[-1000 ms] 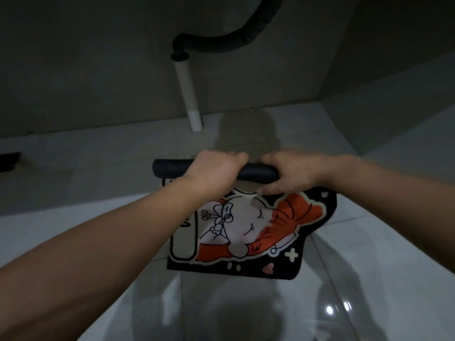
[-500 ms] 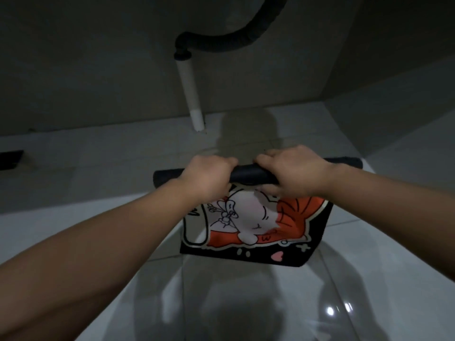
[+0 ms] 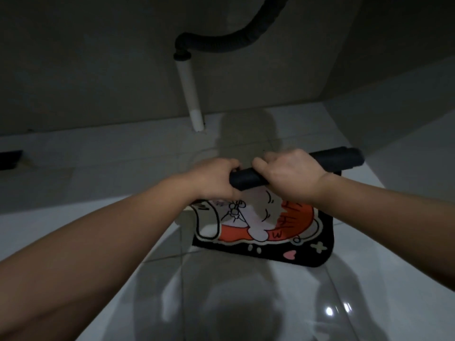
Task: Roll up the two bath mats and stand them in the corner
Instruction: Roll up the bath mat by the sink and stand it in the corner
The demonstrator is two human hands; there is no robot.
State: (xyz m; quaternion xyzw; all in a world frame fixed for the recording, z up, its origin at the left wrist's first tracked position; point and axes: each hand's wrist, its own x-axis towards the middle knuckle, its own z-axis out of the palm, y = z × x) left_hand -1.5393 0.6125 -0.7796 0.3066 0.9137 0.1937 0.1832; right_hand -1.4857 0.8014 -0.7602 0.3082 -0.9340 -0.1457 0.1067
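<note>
Roll wound further down the mat, less print showing, left hand and right hand both gripping the roll, glossy floor beneath.

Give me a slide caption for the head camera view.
Both hands, left hand and right hand, roll a cartoon-print bath mat on the tiled floor.

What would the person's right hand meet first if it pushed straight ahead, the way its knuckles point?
Probably bare pale tiled floor, then the grey wall. The right hand grips the black rolled mat; depth is unclear.
</note>
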